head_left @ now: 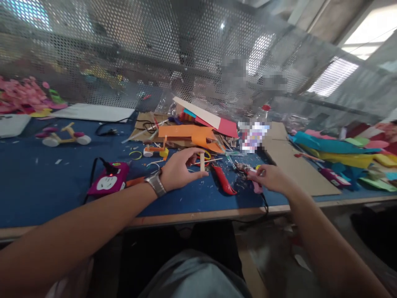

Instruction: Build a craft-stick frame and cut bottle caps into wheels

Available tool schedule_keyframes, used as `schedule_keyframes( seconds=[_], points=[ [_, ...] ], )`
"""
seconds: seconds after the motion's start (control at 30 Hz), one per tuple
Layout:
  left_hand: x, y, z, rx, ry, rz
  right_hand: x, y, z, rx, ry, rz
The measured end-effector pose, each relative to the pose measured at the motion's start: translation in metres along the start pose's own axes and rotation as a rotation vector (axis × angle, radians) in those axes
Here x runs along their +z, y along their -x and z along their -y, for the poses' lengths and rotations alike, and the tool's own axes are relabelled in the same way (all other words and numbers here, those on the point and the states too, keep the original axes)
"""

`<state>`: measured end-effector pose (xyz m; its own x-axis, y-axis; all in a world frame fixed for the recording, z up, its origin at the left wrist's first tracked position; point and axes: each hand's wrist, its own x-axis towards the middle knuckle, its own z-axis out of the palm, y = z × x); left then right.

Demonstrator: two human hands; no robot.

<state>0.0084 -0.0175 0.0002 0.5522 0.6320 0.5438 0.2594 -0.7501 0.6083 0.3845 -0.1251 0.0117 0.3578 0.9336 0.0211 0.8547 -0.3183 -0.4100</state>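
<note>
Over the blue tabletop, the left hand pinches a small upright wooden stick piece while the right hand grips a pink glue gun, with red cutters lying between them and orange card scraps heaped behind.

There are two hands, the left hand and the right hand. One small wooden stick, one pink glue gun, one red cutter, one watch and one pink power strip.
</note>
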Motion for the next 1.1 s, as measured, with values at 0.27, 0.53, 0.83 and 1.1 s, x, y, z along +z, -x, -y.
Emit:
schedule_keyframes(
  seconds=[0.27, 0.53, 0.83, 1.1],
  points=[
    [0.001, 0.0, 0.001, -0.003, -0.009, 0.01, 0.034, 0.022, -0.014, 0.008, -0.133, -0.026],
    [0.003, 0.001, -0.001, -0.037, 0.021, 0.039, 0.028, 0.033, -0.013, -0.038, -0.098, -0.42],
    [0.001, 0.002, -0.002, -0.069, 0.041, 0.054, 0.001, 0.006, 0.013, -0.088, 0.021, -0.8],
    [-0.002, 0.003, -0.004, -0.097, 0.059, 0.061, -0.02, -0.011, 0.02, -0.285, 0.058, -0.818]
  ],
)
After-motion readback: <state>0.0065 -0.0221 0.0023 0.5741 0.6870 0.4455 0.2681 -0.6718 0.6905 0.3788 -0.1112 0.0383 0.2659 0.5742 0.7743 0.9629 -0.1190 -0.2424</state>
